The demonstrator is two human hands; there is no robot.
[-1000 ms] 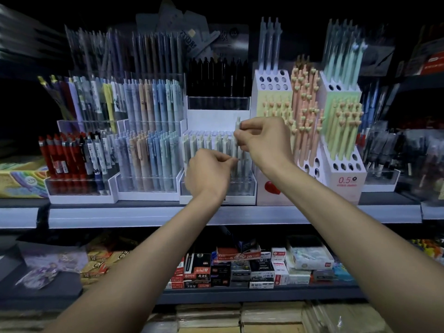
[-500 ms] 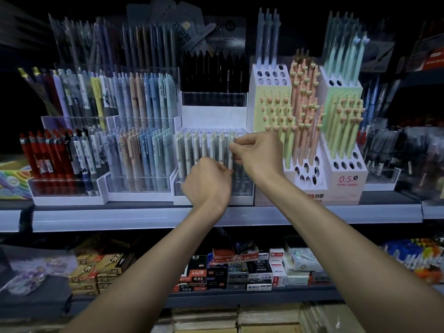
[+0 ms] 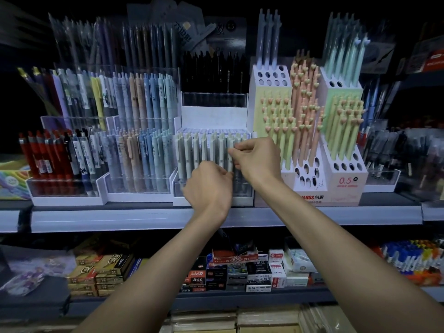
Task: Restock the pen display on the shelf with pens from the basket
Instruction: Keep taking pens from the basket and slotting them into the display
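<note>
Mostly, L hand (image 3: 209,186) hides own grip; R hand (image 3: 258,162) pinches pen (image 3: 230,157).

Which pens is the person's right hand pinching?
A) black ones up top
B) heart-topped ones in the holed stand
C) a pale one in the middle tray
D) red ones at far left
C: the right hand pinches a pale pen standing in the middle tray.

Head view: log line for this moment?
right hand: pinches pale pen in white display | left hand: curled below it
</note>
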